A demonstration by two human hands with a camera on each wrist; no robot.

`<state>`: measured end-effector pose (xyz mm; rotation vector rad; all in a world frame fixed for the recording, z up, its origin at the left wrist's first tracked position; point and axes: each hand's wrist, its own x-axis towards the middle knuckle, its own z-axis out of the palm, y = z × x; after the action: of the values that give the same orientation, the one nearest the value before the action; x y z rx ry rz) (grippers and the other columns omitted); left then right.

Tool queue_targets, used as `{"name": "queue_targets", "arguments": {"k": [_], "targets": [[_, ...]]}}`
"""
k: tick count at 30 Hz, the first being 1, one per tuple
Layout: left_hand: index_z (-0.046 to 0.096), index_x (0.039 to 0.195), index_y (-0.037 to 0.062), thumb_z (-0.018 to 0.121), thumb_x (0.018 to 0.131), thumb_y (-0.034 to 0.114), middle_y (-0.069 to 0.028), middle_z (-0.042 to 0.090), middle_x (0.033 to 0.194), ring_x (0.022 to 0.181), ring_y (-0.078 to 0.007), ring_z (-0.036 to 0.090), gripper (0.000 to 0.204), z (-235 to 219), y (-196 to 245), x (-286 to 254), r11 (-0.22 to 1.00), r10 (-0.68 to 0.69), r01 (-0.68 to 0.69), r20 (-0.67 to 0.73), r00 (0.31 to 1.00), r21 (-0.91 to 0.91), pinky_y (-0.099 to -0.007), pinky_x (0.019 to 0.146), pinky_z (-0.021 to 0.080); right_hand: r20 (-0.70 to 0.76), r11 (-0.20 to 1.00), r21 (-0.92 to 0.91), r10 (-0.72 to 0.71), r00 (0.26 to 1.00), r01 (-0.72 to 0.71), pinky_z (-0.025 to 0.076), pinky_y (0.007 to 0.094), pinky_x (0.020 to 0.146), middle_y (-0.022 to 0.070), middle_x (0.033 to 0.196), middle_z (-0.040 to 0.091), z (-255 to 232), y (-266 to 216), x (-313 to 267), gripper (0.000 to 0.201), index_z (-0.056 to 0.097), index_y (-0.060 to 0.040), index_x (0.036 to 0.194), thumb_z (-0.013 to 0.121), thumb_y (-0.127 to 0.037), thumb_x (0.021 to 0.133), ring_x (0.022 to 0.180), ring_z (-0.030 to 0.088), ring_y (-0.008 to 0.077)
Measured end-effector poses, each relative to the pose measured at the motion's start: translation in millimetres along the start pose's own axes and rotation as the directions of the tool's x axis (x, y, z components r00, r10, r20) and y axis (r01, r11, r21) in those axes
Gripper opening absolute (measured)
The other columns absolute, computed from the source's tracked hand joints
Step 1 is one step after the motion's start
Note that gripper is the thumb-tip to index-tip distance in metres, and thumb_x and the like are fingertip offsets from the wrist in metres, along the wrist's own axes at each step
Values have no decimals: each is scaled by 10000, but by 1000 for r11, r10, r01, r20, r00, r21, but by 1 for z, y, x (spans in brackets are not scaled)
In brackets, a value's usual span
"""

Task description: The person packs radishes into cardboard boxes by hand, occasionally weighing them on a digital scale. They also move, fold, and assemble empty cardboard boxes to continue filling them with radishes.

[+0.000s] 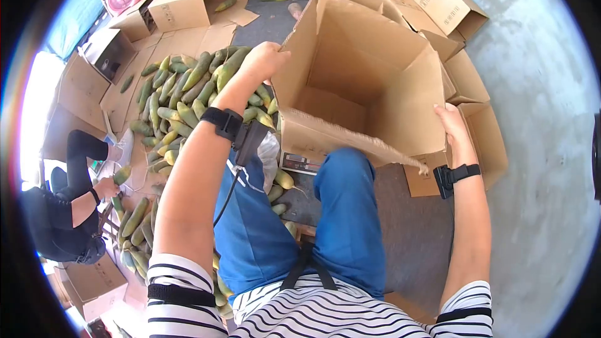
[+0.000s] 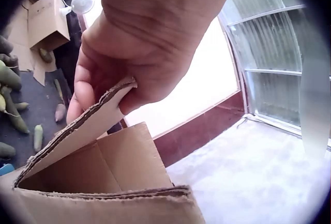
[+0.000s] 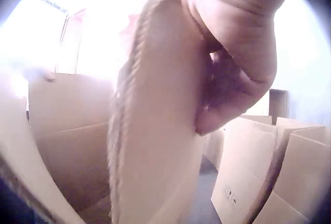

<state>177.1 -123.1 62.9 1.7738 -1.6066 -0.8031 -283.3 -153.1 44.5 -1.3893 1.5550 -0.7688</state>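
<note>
An open-topped cardboard box point(image 1: 375, 44) is held up in front of the person's knees, its bare inner walls and bottom showing. My left hand point(image 1: 264, 64) grips its left flap, and in the left wrist view the fingers and thumb stand on either side of the torn cardboard edge point(image 2: 77, 123). On the opposite side, my right hand point(image 1: 453, 124) holds the right flap point(image 3: 160, 84), fingers behind it and partly hidden. The near flap, ragged along its edge, lies over the person's knee in the head view.
Long green radish-like vegetables point(image 1: 188, 112) are heaped on the floor to the left. A device with a display point(image 1: 300, 163) lies below the box. More cardboard boxes point(image 1: 447, 9) stand behind and to the right. Another person point(image 1: 69, 213) sits at far left, holding a vegetable.
</note>
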Motion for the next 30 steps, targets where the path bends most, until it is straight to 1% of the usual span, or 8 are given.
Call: {"name": "queue_targets", "arguments": {"k": [2,7,9,11,15,19,28,30], "targets": [[661,903,-47,587,852,317,-125,661,744,702,-221,658,376,2,-1,-2,989,-77,80,-28,997,122,-353,665,506,-22,1000,3,6,1000,-6,474,312,787,91,978,669,12,-3,10,284,616,50,1077,526,-162,910,865,620,157],[640,1003,-59,531,893,380,-168,669,817,773,-263,661,466,-13,-3,-10,987,-145,140,61,987,77,-388,745,516,-3,998,-47,-29,1000,29,472,301,774,85,967,663,20,-11,10,290,611,50,1085,534,-168,909,855,614,146],[591,1114,-65,496,928,418,-207,660,931,902,-282,645,526,-15,-6,-37,984,129,-97,-223,966,149,-395,835,493,8,999,-33,-35,999,35,469,293,793,81,1001,662,15,-10,6,307,601,50,1114,534,-180,922,887,611,140],[542,1181,-45,519,923,449,-275,588,1111,1081,-381,557,558,-27,2,-92,962,243,-202,-235,941,186,-438,935,435,15,999,-28,-39,999,39,467,292,810,81,1022,660,9,-9,-1,317,593,50,1132,535,-187,929,909,609,142],[517,1167,-14,683,807,340,-224,551,1134,1077,-401,523,531,-6,-32,-189,909,302,-257,-95,948,329,-447,927,432,70,998,-42,-40,997,43,447,288,883,85,1127,635,-8,-4,4,389,544,44,1222,546,-229,945,1016,585,150],[547,1248,76,732,711,299,-156,381,1430,1361,-347,293,610,29,-38,-252,812,237,-141,-98,967,567,-576,1095,188,141,999,-22,-28,990,31,439,286,896,66,1180,612,-12,-2,5,468,505,37,1281,560,-281,942,1036,578,155],[558,1267,116,715,719,330,-102,311,1501,1411,-278,235,610,52,-47,-307,840,298,-265,6,954,473,-600,1104,147,-173,985,-109,-151,973,133,393,290,977,89,1290,556,-32,22,-36,510,473,2,1343,543,-326,959,1193,499,185],[557,1271,114,707,734,332,-94,305,1505,1414,-271,229,599,54,-48,-312,843,317,-288,14,948,454,-604,1102,156,-248,900,-272,-409,878,342,381,304,1005,106,1290,553,-48,43,-47,478,489,24,1319,525,-301,971,1189,505,196]]}}
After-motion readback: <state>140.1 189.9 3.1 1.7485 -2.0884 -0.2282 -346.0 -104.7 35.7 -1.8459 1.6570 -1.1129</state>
